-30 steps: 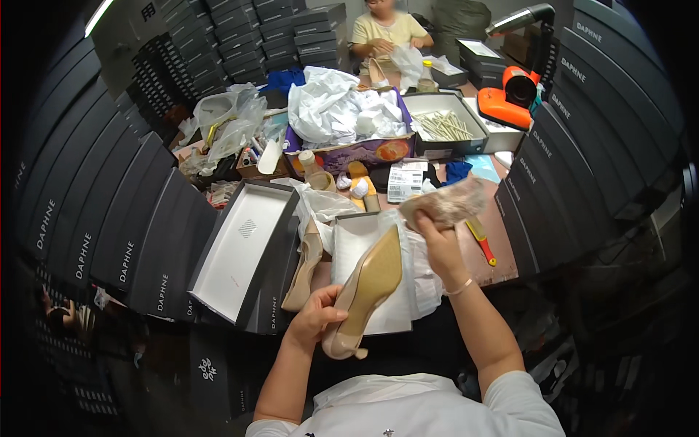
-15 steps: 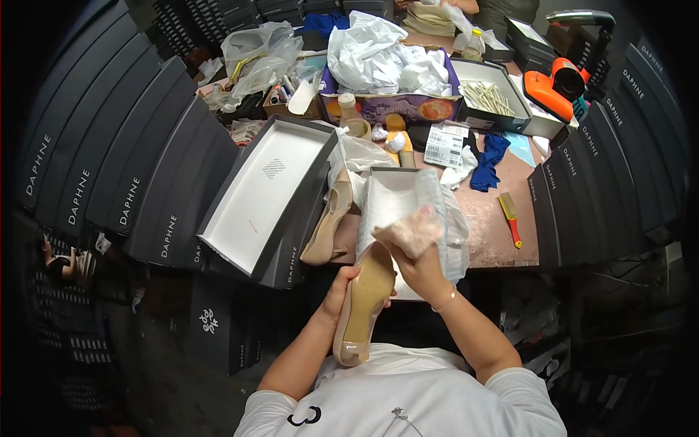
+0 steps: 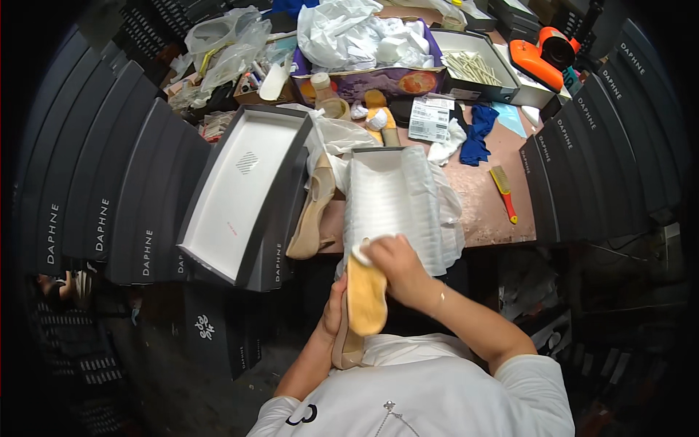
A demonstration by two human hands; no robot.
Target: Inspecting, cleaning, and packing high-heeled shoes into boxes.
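Beige leather up close: a high-heeled shoe (image 3: 362, 306) sits sole up just off the near edge of the worktop (image 3: 486, 207), close to the person's chest. The left hand (image 3: 335, 307) grips it from below along its side, fingers wrapped round. The right hand (image 3: 397, 266) is closed over the toe end, pressing a small white wad (image 3: 362, 252) against it.

Right behind the hands lies an open shoebox (image 3: 397, 197) lined with white wrapping paper, hanging over the worktop's edge. Its lid (image 3: 244, 193) lies open side up to the left, white inside. Between lid and box the second beige shoe (image 3: 313, 211) rests on its side. Farther back: a blue cloth (image 3: 477, 138), a yellow brush with a red handle (image 3: 502, 191), a printed label sheet (image 3: 429, 120), crumpled white bags (image 3: 349, 33) and an orange tool (image 3: 542, 54). Stacks of dark shoeboxes (image 3: 109, 197) wall in both sides.
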